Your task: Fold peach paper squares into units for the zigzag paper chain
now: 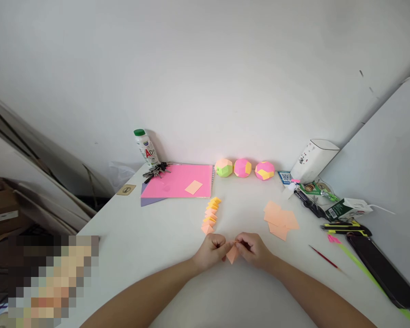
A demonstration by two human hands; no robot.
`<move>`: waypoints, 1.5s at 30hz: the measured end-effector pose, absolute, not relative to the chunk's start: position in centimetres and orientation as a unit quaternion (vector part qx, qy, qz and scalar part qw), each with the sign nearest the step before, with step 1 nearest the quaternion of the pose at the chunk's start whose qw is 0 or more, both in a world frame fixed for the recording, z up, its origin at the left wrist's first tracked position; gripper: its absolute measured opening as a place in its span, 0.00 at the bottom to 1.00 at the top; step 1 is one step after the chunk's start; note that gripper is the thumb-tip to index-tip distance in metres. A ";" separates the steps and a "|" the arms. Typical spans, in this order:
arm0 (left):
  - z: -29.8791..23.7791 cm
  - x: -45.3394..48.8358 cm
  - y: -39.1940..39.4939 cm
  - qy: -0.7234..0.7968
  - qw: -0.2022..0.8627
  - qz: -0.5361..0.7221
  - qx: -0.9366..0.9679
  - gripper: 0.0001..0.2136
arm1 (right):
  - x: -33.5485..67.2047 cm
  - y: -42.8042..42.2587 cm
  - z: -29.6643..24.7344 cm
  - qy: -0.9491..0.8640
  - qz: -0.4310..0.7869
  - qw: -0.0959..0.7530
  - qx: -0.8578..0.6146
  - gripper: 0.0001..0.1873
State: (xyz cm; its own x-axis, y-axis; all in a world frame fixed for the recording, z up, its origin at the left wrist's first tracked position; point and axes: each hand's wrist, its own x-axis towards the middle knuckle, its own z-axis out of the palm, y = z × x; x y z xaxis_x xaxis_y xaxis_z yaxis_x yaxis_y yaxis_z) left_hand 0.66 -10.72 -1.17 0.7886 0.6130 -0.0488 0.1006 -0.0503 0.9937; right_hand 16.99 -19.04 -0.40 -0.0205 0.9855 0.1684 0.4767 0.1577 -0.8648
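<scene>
Between my two hands is a small folded piece of peach paper [232, 255], its pointed end hanging down toward me. My left hand [212, 251] pinches its left side with thumb and fingers. On the other side my right hand [253, 249] grips the upper right edge the same way. Just beyond my left hand a row of folded paper units [211, 214], peach and yellow-orange, lies overlapped on the white table. To the right of my hands several flat peach paper squares [280, 220] are spread loosely.
At the back stand three paper balls [242, 168]. A pink pad [181, 180] with a peach sheet on it, keys [157, 171] and a bottle [146, 148] are at back left. On the right lie a utility knife [346, 227], a thin red brush [324, 257] and a black case [382, 269].
</scene>
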 end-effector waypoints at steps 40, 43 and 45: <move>-0.7 0.5 -10.3 0.223 0.727 0.187 0.622 0.18 | 17.5 -19.0 0.2 -0.577 0.404 0.414 -0.577 0.12; -0.8 0.7 -10.3 0.223 0.740 0.191 0.605 0.17 | 17.6 -19.1 0.0 -0.554 0.442 0.437 -0.554 0.09; -1.0 0.7 -10.3 0.220 0.750 0.199 0.591 0.19 | 17.7 -19.1 -0.3 -0.537 0.458 0.447 -0.550 0.10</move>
State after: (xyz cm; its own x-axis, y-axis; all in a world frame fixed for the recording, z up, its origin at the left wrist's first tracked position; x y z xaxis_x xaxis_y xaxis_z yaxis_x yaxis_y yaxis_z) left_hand 0.73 -10.35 -0.98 0.8239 0.5589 -0.0941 -0.0390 0.2215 0.9744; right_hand 17.73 -19.05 -0.31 0.0044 0.9997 -0.0235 0.1820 -0.0239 -0.9830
